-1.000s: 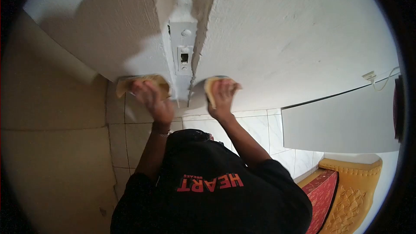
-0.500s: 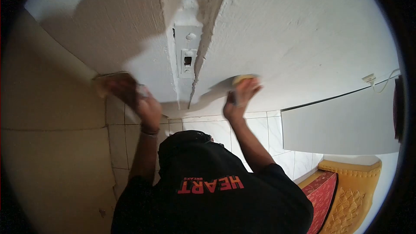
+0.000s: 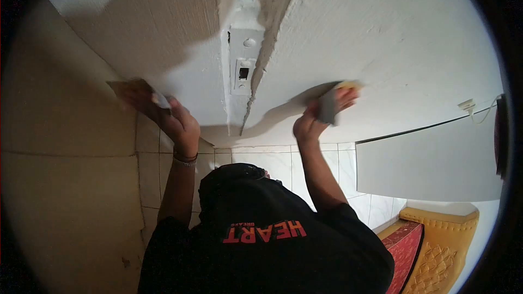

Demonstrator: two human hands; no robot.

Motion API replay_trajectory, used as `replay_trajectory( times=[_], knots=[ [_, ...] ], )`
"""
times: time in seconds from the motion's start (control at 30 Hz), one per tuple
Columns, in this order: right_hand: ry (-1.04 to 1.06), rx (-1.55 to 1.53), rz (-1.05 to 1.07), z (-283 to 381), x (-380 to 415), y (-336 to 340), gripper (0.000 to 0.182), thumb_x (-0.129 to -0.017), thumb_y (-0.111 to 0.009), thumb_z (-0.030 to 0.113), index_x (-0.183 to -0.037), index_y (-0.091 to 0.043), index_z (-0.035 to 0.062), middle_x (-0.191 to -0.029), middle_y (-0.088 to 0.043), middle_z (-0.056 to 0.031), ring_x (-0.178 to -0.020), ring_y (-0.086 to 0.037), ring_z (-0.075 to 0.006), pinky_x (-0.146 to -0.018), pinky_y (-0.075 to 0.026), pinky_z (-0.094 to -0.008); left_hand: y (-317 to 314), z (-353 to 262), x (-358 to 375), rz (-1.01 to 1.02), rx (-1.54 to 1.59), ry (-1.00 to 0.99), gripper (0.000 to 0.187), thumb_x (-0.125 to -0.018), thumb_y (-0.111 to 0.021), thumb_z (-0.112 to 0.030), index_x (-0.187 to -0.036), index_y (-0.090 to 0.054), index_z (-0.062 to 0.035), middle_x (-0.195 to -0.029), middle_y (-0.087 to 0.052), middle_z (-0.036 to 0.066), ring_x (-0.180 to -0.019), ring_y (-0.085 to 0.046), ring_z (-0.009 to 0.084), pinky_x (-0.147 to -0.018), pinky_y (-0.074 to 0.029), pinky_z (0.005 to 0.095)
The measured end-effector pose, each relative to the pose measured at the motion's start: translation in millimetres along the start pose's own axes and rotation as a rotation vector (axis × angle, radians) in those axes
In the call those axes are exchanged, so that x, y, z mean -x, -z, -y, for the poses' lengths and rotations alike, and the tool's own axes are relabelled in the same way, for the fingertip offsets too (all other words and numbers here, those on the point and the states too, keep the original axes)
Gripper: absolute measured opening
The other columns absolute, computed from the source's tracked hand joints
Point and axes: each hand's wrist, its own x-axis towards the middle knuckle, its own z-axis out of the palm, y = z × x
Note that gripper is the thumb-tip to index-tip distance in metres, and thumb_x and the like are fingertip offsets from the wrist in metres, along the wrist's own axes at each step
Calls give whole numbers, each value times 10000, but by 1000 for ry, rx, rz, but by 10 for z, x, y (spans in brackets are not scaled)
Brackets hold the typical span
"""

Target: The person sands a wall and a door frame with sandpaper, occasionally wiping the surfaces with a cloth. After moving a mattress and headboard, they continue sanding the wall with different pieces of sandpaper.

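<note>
At a pale, rough-painted wall (image 3: 376, 32), a person in a black shirt (image 3: 261, 267) spreads two arms wide, one tan-and-grey sheet to each hand. Between them, one raised strip carries one white plate (image 3: 248, 43), a single dark opening (image 3: 244, 73) set in its lower fitting. The left hand (image 3: 177, 122), partly closed, grips the left sheet (image 3: 147, 93) near the wall's left edge, fingers blurred. The right hand (image 3: 321, 114), fingers nearly straight, clasps the right sheet (image 3: 328, 108) across its palm, well right of the plate; whether either sheet touches the wall cannot be told. At right, one tufted yellow seat (image 3: 441, 256) bears red fabric (image 3: 404, 250).
</note>
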Motion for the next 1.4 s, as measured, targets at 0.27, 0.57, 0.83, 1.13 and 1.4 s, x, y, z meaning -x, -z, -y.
replay_trajectory(
  times=[0.27, 0.57, 0.83, 1.13, 1.4],
  knots=[
    [381, 144, 388, 136, 643, -201, 594, -720, -452, 164, -1237, -281, -74, -1347, -82, -261, -1261, -18, -397, -964, 74, -556, -248, -144, 378, 68, -80, -237, 681, -748, -423, -163, -1320, -89, -1, -1353, -15, 264, -1260, -7, 392, -998, -2, 512],
    [146, 17, 90, 384, 62, -258, 688, -731, -472, 158, -1283, -136, -79, -1364, 5, -240, -1276, 42, -335, -968, 106, -517, -333, -636, 90, -55, -7, -289, 581, -860, -345, -240, -1310, -87, 22, -1350, 12, 266, -1268, 12, 358, -1001, -6, 486],
    [-17, 91, 115, -295, 206, 106, 704, -754, -462, 159, -1289, -62, -63, -1348, 62, -263, -1248, 98, -396, -955, 102, -564, 0, -27, -43, -62, 386, 307, 570, -875, -328, -221, -1315, -52, 14, -1359, -1, 242, -1268, 33, 351, -1003, 21, 479],
    [259, 244, 459, -88, 803, -130, 587, -677, -477, 124, -1187, -294, -104, -1317, -70, -300, -1235, -42, -417, -941, 44, -607, -125, -65, 364, 46, -118, -264, 617, -857, -356, -224, -1322, -11, -10, -1361, -23, 236, -1265, -20, 363, -1013, -29, 466],
    [-73, 36, -55, 231, -141, -106, 604, -759, -464, 131, -1262, -197, -72, -1328, -118, -278, -1259, -52, -383, -985, -8, -527, -144, -388, -33, -132, 24, -47, 469, -904, -300, -238, -1197, -270, 128, -1209, -322, 294, -1114, -347, 327, -971, -199, 399]
  ],
)
